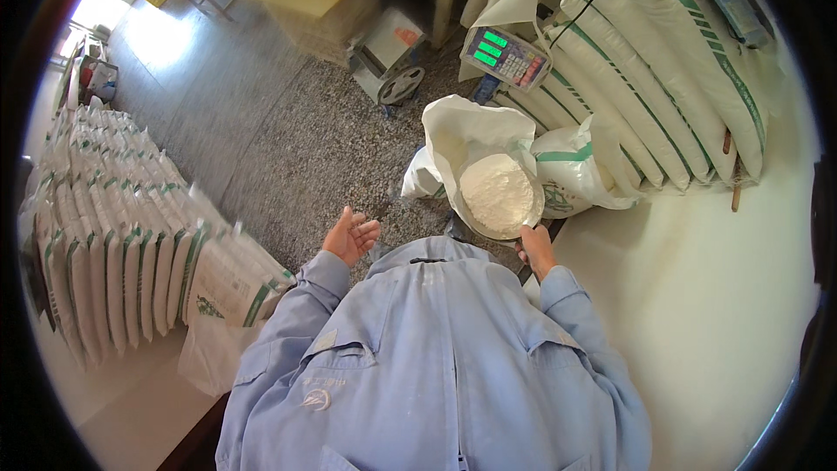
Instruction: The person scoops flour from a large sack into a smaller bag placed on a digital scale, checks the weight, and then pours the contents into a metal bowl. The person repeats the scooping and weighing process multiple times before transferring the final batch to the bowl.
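Observation:
My right hand (534, 249) is closed on the near right edge of a round metal scoop; whether it grips a handle or the rim is partly hidden by the fingers. A heap of off-white flour (497, 194) fills the scoop, whose thin rim (538, 215) shows on the right. Just behind it gapes an open white sack (443, 126), its side folded upward. My left hand (351, 235) hangs over the speckled floor, empty, fingers apart and slightly curled.
A digital scale display (506, 57) with lit green readouts stands beyond the open sack. Another white-and-green sack (571, 166) leans right of it. Stacked full sacks rise at the right (636, 61) and left (113, 253). A small wheeled metal device (388, 57) stands on the floor ahead.

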A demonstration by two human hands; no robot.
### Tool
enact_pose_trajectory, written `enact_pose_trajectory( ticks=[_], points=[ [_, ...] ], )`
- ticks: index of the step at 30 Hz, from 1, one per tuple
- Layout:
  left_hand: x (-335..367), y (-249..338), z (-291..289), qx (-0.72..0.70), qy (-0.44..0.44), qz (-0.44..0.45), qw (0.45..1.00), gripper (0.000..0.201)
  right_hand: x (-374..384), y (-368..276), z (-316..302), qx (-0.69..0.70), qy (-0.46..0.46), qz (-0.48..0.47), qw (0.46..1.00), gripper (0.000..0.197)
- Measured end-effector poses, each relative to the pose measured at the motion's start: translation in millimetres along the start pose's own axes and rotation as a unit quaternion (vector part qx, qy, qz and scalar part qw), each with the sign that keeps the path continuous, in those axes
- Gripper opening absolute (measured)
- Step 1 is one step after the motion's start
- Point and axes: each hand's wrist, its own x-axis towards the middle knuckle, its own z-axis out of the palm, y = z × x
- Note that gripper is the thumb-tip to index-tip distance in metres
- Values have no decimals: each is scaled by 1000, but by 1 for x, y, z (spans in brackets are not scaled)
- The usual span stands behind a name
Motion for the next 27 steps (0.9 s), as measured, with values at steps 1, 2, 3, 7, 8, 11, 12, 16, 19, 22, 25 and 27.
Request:
enact_pose_trajectory(
  ticks=[1, 2, 3, 7, 8, 11, 12, 16, 19, 22, 25, 27],
  points=[
    [1, -4, -5, 3, 19, -1, 1000, 52, 5, 1, 2, -4, 1, 10, 1000, 24],
    [2, -7, -9, -1, 25, -4, 1000, 51, 12, 1, 4, -12, 6, 41, 999, 24],
    [3, -10, -11, -2, 37, -6, 999, 51, 18, 0, 6, -13, 2, 25, 1000, 24],
    [1, -19, -16, -11, 77, -8, 997, 51, 38, -2, 9, -14, -9, 48, 999, 25],
    [1, -21, -17, -14, 74, -3, 997, 50, 40, -1, 8, -6, -30, 42, 999, 25],
    [-1, -26, -18, -24, 67, 13, 997, 49, 46, -2, 3, 0, 10, 84, 996, 26],
    [-1, -27, -18, -28, 64, 17, 997, 48, 49, -3, 3, 4, -12, 61, 998, 26],
    [2, -33, -15, -35, 68, 3, 997, 46, 63, -9, 7, -25, 1, 84, 996, 26],
    [1, -34, -13, -44, 70, 23, 996, 45, 70, -11, 7, -34, -7, 92, 995, 26],
    [-2, -35, -11, -59, 87, 42, 994, 45, 72, -13, 4, -48, 23, 130, 990, 26],
    [-3, -37, -8, -63, 104, 23, 992, 46, 75, -15, 3, -57, -43, 66, 995, 25],
    [-6, -40, -7, -68, 101, 33, 992, 46, 75, -17, 2, -63, -14, 88, 994, 26]
  ],
)
